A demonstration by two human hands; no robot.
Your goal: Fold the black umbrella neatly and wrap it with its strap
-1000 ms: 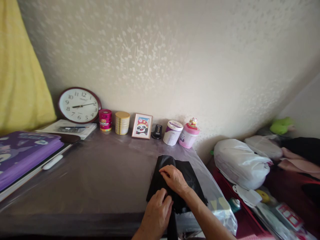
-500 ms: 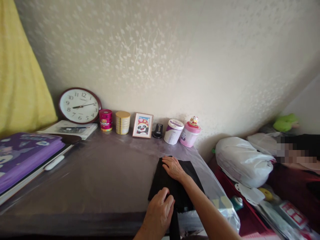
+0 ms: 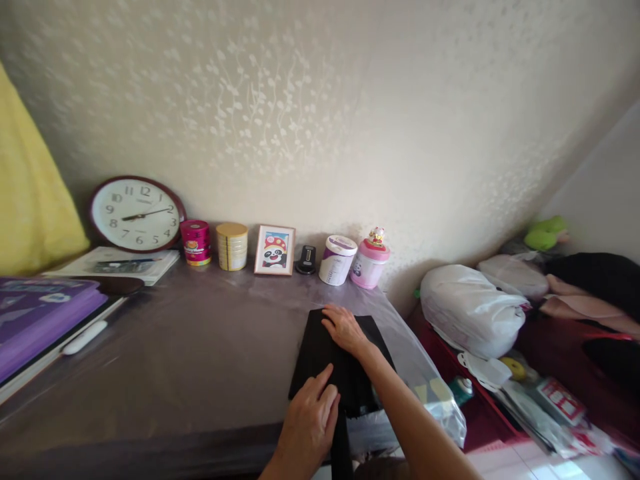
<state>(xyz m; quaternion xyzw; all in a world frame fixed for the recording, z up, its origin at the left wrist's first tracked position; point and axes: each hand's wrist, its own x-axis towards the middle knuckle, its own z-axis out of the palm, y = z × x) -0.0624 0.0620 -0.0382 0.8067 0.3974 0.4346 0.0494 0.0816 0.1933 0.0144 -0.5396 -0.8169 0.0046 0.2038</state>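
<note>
So the black folded thing (image 3: 347,379) is lying flat near the table's front edge, lower centre of the frame, with a dark strap (image 3: 341,447) hanging over the edge. Can't tell if it's a bag or just cloth. The right hand (image 3: 345,330) is spread over its far part, fingers loose and not gripping, I'd guess so it stays flat and doesn't slide. The left hand (image 3: 310,410) is at the near left side, index finger stretched out, the others curled; can't tell if they're pinching any of it. The table (image 3: 200,353) has a shiny plastic cover, probably to protect it. Further up, a row of tins and a panda picture (image 3: 275,251) sit against the wall, likely to be out of the way. The clock (image 3: 137,215), centre left, seems to lean there for support.
</note>
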